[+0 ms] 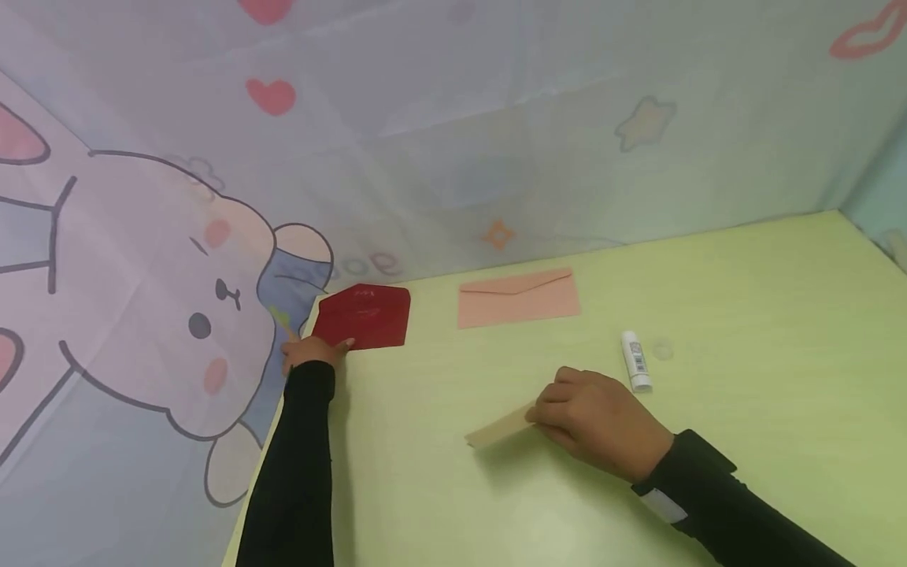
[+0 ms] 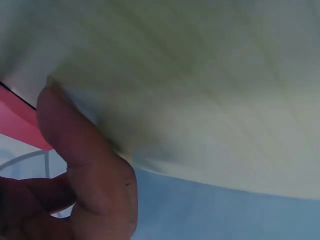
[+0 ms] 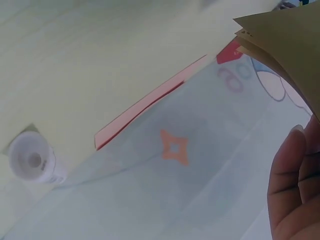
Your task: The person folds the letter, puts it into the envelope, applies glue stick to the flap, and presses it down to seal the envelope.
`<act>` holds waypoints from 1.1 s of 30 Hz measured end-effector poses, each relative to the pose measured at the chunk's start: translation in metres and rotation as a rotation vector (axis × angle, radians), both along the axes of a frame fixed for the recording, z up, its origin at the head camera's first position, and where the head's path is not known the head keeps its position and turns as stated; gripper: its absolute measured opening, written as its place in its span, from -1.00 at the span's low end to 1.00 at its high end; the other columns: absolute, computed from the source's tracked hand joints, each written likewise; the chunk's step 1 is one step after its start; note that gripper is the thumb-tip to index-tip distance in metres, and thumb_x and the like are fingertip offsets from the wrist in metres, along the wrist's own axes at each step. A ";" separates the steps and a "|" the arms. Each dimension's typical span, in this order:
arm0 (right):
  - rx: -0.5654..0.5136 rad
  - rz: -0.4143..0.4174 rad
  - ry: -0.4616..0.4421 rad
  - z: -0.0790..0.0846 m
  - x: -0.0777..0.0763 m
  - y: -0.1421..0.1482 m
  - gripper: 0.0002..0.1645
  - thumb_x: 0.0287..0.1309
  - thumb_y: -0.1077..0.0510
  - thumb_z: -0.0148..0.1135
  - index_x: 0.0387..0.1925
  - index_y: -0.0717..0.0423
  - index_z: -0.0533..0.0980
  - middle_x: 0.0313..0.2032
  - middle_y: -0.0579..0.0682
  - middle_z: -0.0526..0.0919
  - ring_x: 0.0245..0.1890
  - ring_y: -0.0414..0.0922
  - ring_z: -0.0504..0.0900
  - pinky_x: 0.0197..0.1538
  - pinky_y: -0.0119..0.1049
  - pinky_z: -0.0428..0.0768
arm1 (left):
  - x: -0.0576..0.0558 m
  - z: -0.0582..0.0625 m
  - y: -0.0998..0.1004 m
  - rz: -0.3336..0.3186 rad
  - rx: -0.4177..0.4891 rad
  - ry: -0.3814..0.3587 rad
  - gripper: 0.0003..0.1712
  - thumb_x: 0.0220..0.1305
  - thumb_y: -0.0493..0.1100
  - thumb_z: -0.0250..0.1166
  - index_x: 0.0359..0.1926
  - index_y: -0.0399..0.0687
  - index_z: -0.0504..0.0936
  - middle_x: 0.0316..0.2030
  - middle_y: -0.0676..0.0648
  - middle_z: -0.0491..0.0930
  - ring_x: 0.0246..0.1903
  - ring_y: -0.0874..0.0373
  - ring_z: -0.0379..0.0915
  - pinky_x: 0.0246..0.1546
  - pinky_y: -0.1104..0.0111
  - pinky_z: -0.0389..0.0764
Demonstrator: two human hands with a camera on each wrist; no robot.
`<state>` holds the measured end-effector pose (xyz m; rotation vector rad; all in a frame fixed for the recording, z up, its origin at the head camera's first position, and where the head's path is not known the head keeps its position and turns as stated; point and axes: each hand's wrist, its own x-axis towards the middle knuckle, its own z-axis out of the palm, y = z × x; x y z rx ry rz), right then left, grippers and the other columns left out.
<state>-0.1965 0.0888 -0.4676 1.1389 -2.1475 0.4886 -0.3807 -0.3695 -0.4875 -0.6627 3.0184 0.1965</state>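
At the table's left edge, my left hand (image 1: pixel 312 352) touches the lower left part of a dark red envelope (image 1: pixel 372 319), its thumb along the lower edge and another finger stretched out past the table edge. In the left wrist view, a straight finger of the left hand (image 2: pixel 90 160) lies near a strip of the red envelope (image 2: pixel 20 120). Over the middle of the table my right hand (image 1: pixel 598 421) pinches a folded piece of brown kraft paper (image 1: pixel 499 428) by its right end, slightly raised. Several layers of the kraft paper (image 3: pixel 285 42) show in the right wrist view.
A pink envelope (image 1: pixel 520 299) lies at the back of the table. Right of it are a white glue stick (image 1: pixel 635 362) and a small clear round piece (image 1: pixel 662 349). A printed cloth (image 1: pixel 439 157) hangs along the table's back and left edges.
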 end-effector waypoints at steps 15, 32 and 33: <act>0.043 0.021 -0.031 -0.007 0.003 -0.005 -0.62 -0.08 0.26 0.82 -0.24 -0.17 0.83 -0.32 -0.34 0.83 -0.33 -0.30 0.52 -0.23 -0.46 0.59 | 0.004 0.000 -0.015 0.083 0.470 0.138 0.53 0.15 0.23 0.73 0.66 -0.56 -0.06 0.50 -0.64 0.31 0.50 -0.53 0.38 0.51 -0.28 0.59; -0.078 -0.012 -0.144 -0.007 0.002 -0.011 -0.66 0.05 0.15 0.80 -0.12 -0.21 0.88 -0.28 -0.34 0.79 -0.28 -0.34 0.64 -0.26 -0.50 0.65 | 0.068 0.067 0.068 -0.213 1.118 0.421 -0.55 0.79 -0.19 0.19 0.53 -0.22 0.52 -0.03 -0.10 0.73 -0.25 0.29 0.82 -0.08 0.27 0.93; -0.105 -0.021 -0.168 -0.006 0.002 -0.012 -0.65 0.07 0.15 0.79 -0.09 -0.21 0.89 -0.28 -0.34 0.81 -0.28 -0.34 0.64 -0.26 -0.50 0.65 | 0.074 0.071 0.077 -0.247 1.102 0.417 -0.55 0.82 -0.15 0.14 0.56 -0.13 0.49 -0.02 -0.13 0.75 -0.26 0.24 0.84 -0.09 0.22 0.93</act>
